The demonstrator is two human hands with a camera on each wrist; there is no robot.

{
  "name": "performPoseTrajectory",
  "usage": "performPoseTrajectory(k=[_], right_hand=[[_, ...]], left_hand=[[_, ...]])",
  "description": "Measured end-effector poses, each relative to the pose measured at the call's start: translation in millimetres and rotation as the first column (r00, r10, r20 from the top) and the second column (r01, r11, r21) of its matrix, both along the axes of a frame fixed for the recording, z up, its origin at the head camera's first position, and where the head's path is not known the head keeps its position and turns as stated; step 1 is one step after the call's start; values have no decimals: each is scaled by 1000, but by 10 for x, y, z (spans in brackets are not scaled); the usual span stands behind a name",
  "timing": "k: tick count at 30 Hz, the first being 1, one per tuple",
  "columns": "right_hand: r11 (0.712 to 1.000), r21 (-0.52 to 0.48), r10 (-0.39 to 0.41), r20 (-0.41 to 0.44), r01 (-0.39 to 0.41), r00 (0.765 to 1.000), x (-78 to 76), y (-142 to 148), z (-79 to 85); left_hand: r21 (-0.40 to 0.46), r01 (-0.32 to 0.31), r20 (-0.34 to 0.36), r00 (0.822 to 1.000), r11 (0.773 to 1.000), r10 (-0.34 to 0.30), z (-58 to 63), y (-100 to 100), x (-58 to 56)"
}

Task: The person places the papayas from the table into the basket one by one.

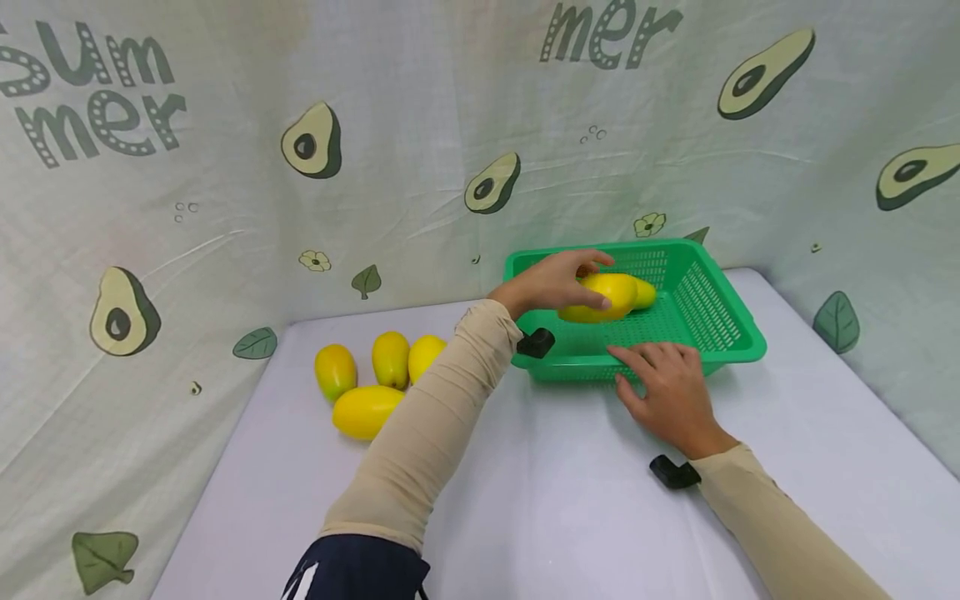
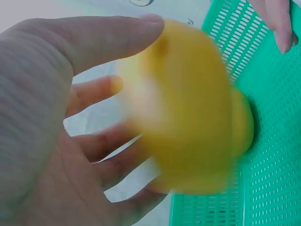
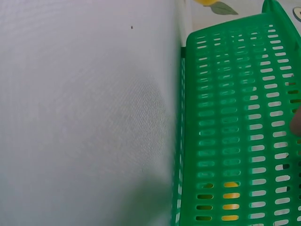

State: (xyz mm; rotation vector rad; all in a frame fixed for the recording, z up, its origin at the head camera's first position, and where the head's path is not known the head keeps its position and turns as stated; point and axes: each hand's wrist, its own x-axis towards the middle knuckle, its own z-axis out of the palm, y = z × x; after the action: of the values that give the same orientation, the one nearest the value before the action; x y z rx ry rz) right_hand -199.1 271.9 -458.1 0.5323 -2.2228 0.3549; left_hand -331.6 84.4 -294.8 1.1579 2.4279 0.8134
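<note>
Over the green plastic basket (image 1: pixel 723 312), my left hand (image 1: pixel 551 282) holds a yellow mango (image 1: pixel 611 292), thumb on one side and fingers on the other. In the left wrist view that mango (image 2: pixel 188 113) is blurred, and the thumb (image 2: pixel 108 40) lies against its end. A second mango (image 1: pixel 643 293) lies inside the basket, partly hidden behind the held one. My right hand (image 1: pixel 667 396) grips the basket's near rim, fingers over the edge and thumb on the outer side. Only a fingertip (image 3: pixel 296 123) shows beside the slotted wall (image 3: pixel 235 117) in the right wrist view.
Several yellow mangoes, among them a greenish one (image 1: pixel 335 372) and a long one (image 1: pixel 366 412), lie on the white tabletop (image 1: pixel 525 500) at left, partly behind the left sleeve. A cloth printed with avocados (image 1: pixel 312 142) hangs behind and beside the table.
</note>
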Motion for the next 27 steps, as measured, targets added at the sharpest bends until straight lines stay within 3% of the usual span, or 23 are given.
performPoseTrajectory(k=[6, 17, 27], right_hand=[[1000, 1, 2, -7, -2, 1000, 16, 9, -1], [1000, 23, -8, 15, 8, 1000, 21, 25, 0], [1000, -6, -2, -13, 2, 1000, -3, 7, -11]], left_hand=[[63, 11, -25, 1000, 998, -9, -12, -135, 14], [199, -35, 14, 999, 979, 33, -165, -747, 193], [286, -33, -4, 999, 958, 36, -285, -1014, 310]])
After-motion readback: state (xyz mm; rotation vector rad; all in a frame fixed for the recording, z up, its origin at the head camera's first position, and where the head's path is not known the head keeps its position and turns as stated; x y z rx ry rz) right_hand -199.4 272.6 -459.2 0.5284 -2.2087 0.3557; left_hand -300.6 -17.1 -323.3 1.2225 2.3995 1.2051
